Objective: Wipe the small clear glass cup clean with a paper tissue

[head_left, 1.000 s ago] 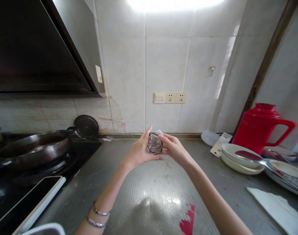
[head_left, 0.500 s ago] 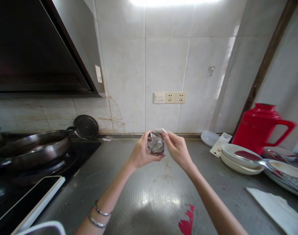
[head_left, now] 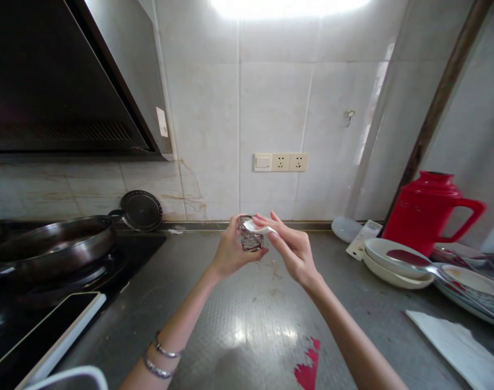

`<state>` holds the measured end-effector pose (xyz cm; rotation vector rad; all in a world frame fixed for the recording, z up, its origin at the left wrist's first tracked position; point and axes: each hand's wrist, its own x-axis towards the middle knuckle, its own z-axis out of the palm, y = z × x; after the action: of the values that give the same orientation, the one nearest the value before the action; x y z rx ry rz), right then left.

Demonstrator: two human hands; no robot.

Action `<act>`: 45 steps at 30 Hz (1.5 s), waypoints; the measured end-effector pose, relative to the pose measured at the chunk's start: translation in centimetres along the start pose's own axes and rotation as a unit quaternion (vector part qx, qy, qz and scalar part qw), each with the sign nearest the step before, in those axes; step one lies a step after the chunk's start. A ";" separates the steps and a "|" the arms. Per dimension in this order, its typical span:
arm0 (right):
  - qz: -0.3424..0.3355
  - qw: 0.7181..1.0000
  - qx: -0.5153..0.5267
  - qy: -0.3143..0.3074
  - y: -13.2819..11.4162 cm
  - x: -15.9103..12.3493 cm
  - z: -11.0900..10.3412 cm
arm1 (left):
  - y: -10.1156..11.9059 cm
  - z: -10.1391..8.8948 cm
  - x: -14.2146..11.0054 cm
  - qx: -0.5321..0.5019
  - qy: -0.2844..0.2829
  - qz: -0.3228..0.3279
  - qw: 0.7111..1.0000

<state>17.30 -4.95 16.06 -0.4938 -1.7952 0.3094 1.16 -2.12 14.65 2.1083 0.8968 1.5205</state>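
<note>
Above the counter, my left hand is wrapped round a small clear, dark-tinted glass, thumb beneath and fingers on its far left side. My right hand pinches a folded white tissue between thumb and fingers. That tissue lies against the upper part of the glass, and the right fingertips reach over it. Part of the glass is hidden by the tissue and the left fingers. Two bracelets circle my left wrist.
Left, a steel pan sits on the black stove, with a white-edged flat panel in front. Right stand a red thermos jug, stacked bowls, plates with utensils, and a white paper sheet. A red patch marks the counter.
My right hand has opened its fingers more and moved the tissue left and down across the glass. The glass, in my left hand, has shifted slightly left and turned.
</note>
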 end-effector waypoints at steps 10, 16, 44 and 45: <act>0.113 0.980 -0.032 0.163 1.1 0.1 0.1 | 1.3 -0.9 -0.2 0.027 -0.044 0.012 0.999; 0.071 0.991 -0.023 0.107 0.2 -0.4 1.0 | 0.9 -0.7 -0.2 0.025 -0.043 0.021 0.999; -0.128 0.977 -0.161 -0.049 1.0 -0.2 0.2 | -0.1 -1.1 -0.1 0.190 -0.103 0.055 0.975; -0.136 0.977 -0.158 -0.045 1.1 -0.3 0.3 | -0.2 -1.0 -0.1 0.183 -0.100 0.063 0.976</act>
<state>17.30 -4.09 15.27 -0.4531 -1.9838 -0.1498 0.18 -2.05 14.79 2.5696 1.0504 1.2422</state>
